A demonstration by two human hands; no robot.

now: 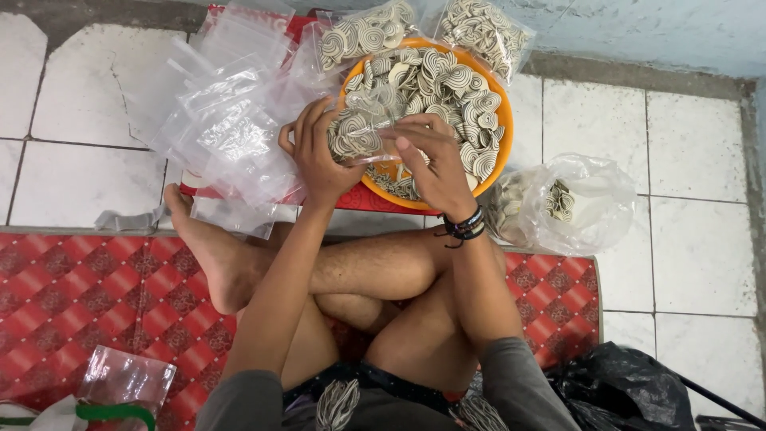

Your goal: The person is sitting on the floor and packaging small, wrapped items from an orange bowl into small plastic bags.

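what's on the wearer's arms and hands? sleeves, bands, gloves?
Both hands bare, no gloves. Grey short sleeves end above the elbows; forearms uncovered. The right hand has a stack of dark cord-and-bead bracelets at the wrist. The left hand wears nothing visible.

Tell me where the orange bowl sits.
In the head view, the orange bowl sits top centre on the floor, just beyond both hands, between the clear bags and a knotted bag.
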